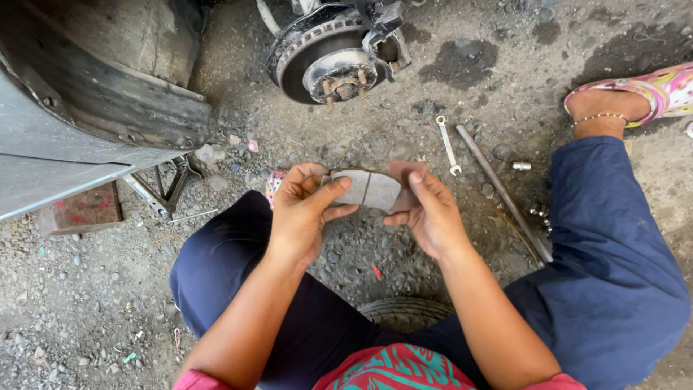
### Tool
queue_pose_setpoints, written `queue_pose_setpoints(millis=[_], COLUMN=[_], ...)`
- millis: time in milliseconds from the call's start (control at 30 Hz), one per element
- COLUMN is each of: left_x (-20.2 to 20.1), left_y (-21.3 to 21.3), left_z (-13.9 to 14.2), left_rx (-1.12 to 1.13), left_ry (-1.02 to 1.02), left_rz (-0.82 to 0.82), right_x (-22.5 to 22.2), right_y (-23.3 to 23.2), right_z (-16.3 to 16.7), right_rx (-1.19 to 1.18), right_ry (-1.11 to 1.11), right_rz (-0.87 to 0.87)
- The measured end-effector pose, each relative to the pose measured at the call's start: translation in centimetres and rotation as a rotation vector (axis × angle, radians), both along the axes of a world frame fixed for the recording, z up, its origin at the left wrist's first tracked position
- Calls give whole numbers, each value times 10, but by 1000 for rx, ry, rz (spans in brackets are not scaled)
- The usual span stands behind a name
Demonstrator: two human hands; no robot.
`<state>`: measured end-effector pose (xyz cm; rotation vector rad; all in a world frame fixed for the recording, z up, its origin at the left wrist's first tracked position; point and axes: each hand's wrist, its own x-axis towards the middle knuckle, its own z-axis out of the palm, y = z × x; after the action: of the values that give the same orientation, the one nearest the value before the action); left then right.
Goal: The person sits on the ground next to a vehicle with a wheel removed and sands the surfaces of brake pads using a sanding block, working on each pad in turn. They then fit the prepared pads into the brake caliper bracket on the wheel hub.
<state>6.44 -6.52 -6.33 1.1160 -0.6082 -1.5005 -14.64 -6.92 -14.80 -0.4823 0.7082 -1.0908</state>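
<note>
The ground (pixel 108 303) is gray dirt and small stones. The brake disc (pixel 328 54) sits near the top edge, and the car body (pixel 79 108) fills the top left corner. Between the disc and the knees there is open dirt with room to move.

The left hand (pixel 303 213) is curled around the left end of the brake pad (pixel 368 189), thumb on top. The right hand (pixel 426 213) grips the right end, thumb pressing on it. The pad is held up in the air, in the middle, above the dirt between the legs (pixel 613 274).

A wrench (pixel 448 146) and a long rod (pixel 502 191) lie on the ground to the right of the hands, just beside each other. A jack (pixel 170 189) stands under the car on the left. A foot in a pink sandal (pixel 653 90) rests at the right edge.
</note>
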Motion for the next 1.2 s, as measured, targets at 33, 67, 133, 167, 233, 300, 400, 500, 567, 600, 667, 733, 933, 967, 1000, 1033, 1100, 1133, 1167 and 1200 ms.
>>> queue_pose_setpoints(millis=[33,67,133,167,233,300,400,500,567,600,667,733,933,967,1000,1033,1100,1133,1167,1200], left_x=[1,2,2,0,-5,-11,-20,-26,-31,-34,-40,-45,-61,-64,-67,-71,-76,-78,-79,-80], left_y=[-1,-2,-4,-4,-5,-5,-4,-5,-7,-9,-12,-13,10,14,18,21,24,24,24,24], left_z=[0,0,-1,-2,-5,-9,-18,-28,-36,-41,-51,-63,-92,-93,-94,-94,-90,-86,-82,-78], left_rx=[6,13,25,43,-54,-97,-130,-89,-143,-142,-148,-76,-160,-128,-107,-87,-53,-37,-17,-56], left_ry=[-8,-17,38,67,67,81,81,50,20,90,229,407,1089,1253,1310,1373,1348,1261,1174,1241], left_rz=[2,-1,-37,-57,-95,-114,-167,-226,-273,-290,-310,-209,-162,-163,-167,-154,-182,-200,-199,-233], right_x=[3,5,8,8,5,-4,-23,-26,-18,-9,5,17,17,13,5,-2,-18,-24,-25,-24], right_y=[0,0,2,3,5,7,3,8,16,23,36,48,86,93,103,112,119,119,116,115], right_z=[0,0,-4,-7,-13,-16,-12,0,6,7,5,-1,6,15,26,38,58,64,68,70], right_rx=[23,-3,-49,4,147,182,149,246,262,238,222,241,245,127,26,-72,-299,-427,-546,-669], right_ry=[-34,21,132,-22,-321,-400,-372,-358,-409,-446,-398,-232,209,371,544,724,1120,1311,1425,1534], right_rz=[5,14,24,9,-24,-57,-116,-216,-207,-161,-97,-68,15,-11,-24,-18,-205,-299,-351,-407])
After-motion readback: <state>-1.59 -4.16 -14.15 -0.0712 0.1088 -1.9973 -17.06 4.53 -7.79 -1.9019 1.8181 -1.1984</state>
